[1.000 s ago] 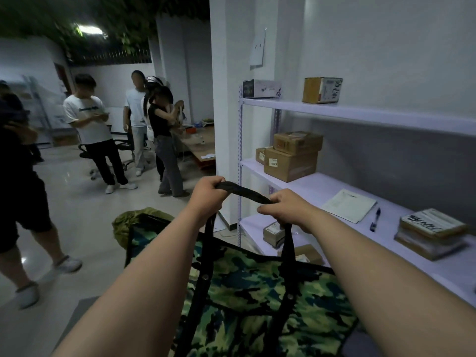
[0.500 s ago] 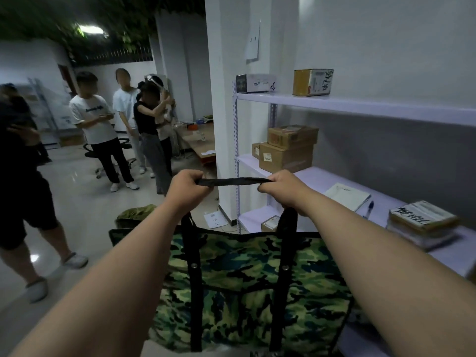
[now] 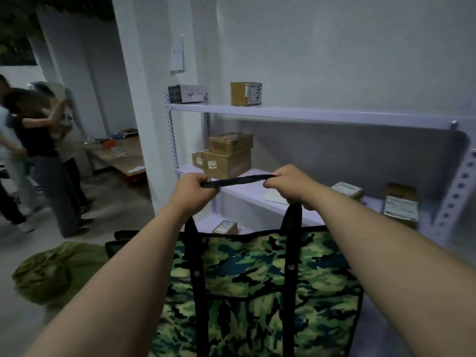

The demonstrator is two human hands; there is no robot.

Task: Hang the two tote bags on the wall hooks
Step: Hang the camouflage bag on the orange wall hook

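A green camouflage tote bag (image 3: 260, 292) with black straps hangs in front of me, held up off the floor. Its black handle (image 3: 237, 180) is stretched taut between my two fists. My left hand (image 3: 194, 189) grips the handle's left end and my right hand (image 3: 291, 185) grips its right end. A second, olive-green bag (image 3: 56, 271) lies crumpled on the floor at lower left. A small white plate (image 3: 177, 54) sits on the wall above the shelves; I cannot tell whether it carries hooks.
A white metal shelving unit (image 3: 283, 114) stands straight ahead against the wall, holding cardboard boxes (image 3: 226, 155) and papers. A white pillar (image 3: 139, 99) rises on its left. Several people (image 3: 38, 150) stand on the left by a low wooden table (image 3: 121, 155).
The camouflage bag has been lifted higher and its handle pulled straight between my hands. My view has turned right, toward the shelves and wall.
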